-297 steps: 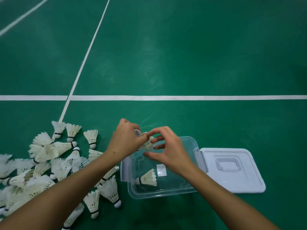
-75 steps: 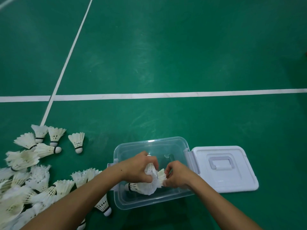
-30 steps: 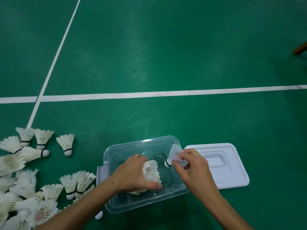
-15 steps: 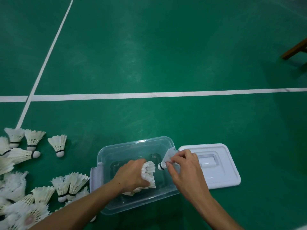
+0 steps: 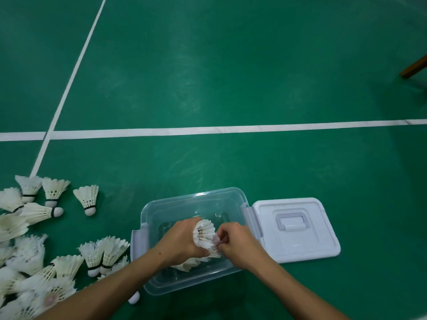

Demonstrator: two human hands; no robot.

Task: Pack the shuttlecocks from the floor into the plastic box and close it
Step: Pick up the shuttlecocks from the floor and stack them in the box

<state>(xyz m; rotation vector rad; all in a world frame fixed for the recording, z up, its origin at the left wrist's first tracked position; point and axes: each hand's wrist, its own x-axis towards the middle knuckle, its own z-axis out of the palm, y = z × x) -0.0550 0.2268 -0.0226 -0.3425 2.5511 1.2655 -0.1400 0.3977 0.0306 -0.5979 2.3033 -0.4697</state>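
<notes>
Both hands work over the clear plastic box (image 5: 196, 204) on the green floor (image 5: 231, 77): the left hand (image 5: 182, 242) grips a stack of nested shuttlecocks (image 5: 204, 234), while the right hand (image 5: 238, 244) pinches the edge of that stack's feathers. Its white lid (image 5: 298, 229) lies flat just right of the box, touching it. Loose shuttlecocks (image 5: 44, 239) lie scattered on the floor to the left, a few beside the box's left wall.

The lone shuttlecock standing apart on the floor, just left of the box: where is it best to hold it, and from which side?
Probably pinch the lone shuttlecock at its black band and cork, which point toward the person, coming from above on the near side. The feather skirt flares away and looks fragile; floor around it is bare.
</notes>
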